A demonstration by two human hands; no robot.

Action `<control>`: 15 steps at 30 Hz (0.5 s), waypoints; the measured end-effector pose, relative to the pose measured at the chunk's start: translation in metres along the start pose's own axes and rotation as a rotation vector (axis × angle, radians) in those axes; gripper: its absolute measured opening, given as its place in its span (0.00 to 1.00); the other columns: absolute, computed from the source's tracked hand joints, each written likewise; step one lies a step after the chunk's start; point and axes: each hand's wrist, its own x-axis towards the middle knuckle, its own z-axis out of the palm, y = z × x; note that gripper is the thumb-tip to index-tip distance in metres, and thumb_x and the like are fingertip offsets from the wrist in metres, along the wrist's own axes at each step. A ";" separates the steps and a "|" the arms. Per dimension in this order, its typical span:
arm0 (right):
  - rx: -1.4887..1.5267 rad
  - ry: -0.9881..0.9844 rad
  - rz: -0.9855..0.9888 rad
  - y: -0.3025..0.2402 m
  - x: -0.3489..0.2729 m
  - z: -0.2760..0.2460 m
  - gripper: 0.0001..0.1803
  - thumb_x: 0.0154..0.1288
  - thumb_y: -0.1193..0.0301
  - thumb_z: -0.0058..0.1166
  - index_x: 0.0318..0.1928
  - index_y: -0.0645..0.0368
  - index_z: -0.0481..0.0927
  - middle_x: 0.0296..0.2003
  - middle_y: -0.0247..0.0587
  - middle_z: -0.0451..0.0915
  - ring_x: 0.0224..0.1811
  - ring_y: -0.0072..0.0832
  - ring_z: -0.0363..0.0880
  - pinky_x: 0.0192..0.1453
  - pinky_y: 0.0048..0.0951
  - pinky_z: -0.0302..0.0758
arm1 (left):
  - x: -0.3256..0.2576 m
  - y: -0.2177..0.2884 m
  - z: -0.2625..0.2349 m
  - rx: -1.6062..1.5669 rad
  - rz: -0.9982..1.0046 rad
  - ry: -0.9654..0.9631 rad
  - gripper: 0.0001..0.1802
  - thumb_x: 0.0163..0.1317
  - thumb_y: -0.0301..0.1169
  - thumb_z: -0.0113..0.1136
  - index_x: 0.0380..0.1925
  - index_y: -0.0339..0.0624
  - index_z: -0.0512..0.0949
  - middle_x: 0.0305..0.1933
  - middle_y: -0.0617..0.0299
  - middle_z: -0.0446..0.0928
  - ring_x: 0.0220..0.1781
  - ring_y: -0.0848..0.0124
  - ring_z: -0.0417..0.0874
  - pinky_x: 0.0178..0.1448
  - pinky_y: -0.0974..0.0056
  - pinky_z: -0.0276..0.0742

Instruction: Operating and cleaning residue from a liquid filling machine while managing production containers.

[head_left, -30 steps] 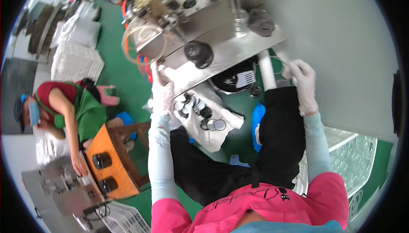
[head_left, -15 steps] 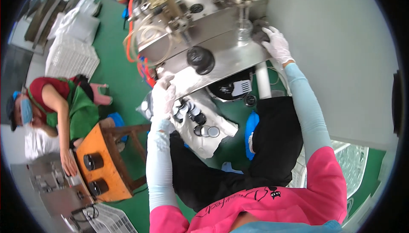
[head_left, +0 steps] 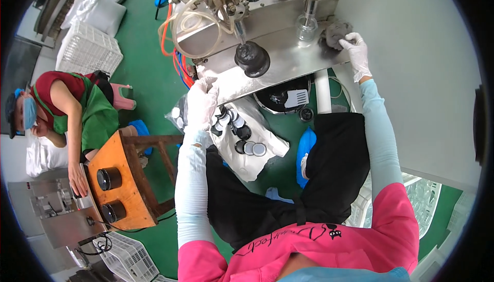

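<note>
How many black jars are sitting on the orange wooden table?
2. One black jar sits on the orange table nearer the co-worker's shoulder, the other black jar further along, towards the white crate.

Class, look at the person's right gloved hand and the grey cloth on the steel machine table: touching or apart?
Touching. In the head view the right hand has its fingers resting on the grey cloth, no gap visible.

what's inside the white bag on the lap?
The white bag holds small round black jars and pale lids, loosely piled at its open mouth. The left hand reaches in and covers part of them. Anything deeper under the bag's folds is hidden.
</note>
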 end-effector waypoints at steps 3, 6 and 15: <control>-0.348 -0.057 0.000 -0.002 -0.003 0.007 0.14 0.49 0.75 0.60 0.40 0.60 0.78 0.38 0.39 0.77 0.41 0.28 0.75 0.49 0.25 0.71 | 0.004 -0.006 -0.001 0.065 -0.020 0.002 0.17 0.56 0.22 0.51 0.46 0.30 0.73 0.44 0.56 0.76 0.43 0.74 0.75 0.49 0.70 0.70; -0.731 0.066 -0.139 -0.009 -0.006 0.009 0.18 0.44 0.71 0.62 0.39 0.58 0.79 0.43 0.45 0.75 0.46 0.36 0.74 0.52 0.31 0.71 | 0.006 -0.007 -0.001 0.056 -0.048 -0.012 0.18 0.56 0.22 0.52 0.48 0.31 0.72 0.45 0.57 0.76 0.43 0.74 0.76 0.49 0.70 0.71; -0.435 0.053 -0.115 -0.028 -0.006 0.018 0.12 0.49 0.71 0.60 0.35 0.61 0.78 0.32 0.39 0.77 0.34 0.26 0.76 0.45 0.27 0.72 | 0.006 -0.003 0.003 -0.012 -0.029 0.022 0.16 0.57 0.22 0.52 0.46 0.30 0.72 0.44 0.53 0.77 0.44 0.70 0.76 0.51 0.68 0.70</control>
